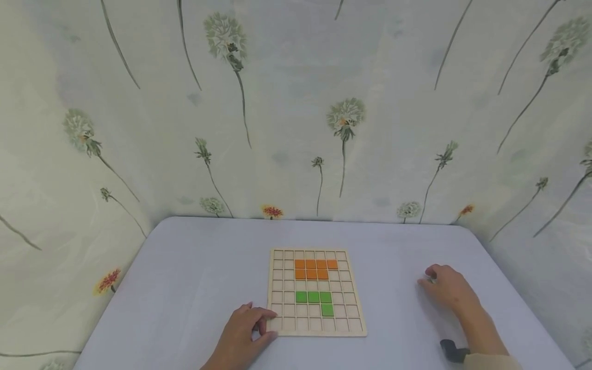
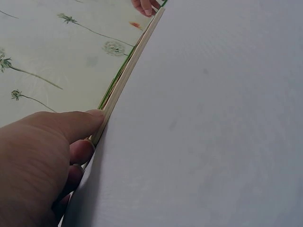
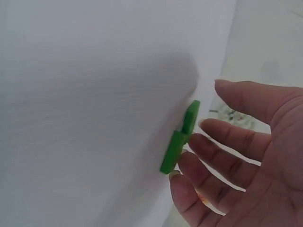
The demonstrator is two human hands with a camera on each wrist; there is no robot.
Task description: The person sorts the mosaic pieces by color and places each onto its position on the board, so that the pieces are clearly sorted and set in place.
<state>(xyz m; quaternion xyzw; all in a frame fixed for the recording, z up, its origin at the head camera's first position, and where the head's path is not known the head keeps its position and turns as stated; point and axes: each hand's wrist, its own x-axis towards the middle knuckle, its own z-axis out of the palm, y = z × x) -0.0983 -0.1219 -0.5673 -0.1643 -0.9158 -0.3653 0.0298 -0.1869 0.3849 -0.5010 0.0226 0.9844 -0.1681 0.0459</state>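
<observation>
A square wooden grid board point(image 1: 340, 325) lies on the white table. My left hand point(image 1: 243, 329) grips its near left corner, with the thumb at the near edge and the fingers bent along the left side; the left wrist view shows the thumb point(image 2: 85, 122) against the board's edge point(image 2: 125, 78). On the board sit several orange tiles point(image 1: 311, 264) and, nearer me, several green tiles point(image 1: 313, 297). Off to the right, my right hand point(image 1: 446, 288) is low over the table, thumb spread from its loosely bent fingers. Two joined green tiles point(image 3: 172, 152) are right at its fingertips.
The white tablecloth point(image 1: 199, 267) covers the table, which has rounded far corners. Behind it and at both sides hangs a pale curtain point(image 1: 287, 128) printed with dandelions. A black wrist device point(image 1: 453, 352) is by the right sleeve point(image 1: 490, 362).
</observation>
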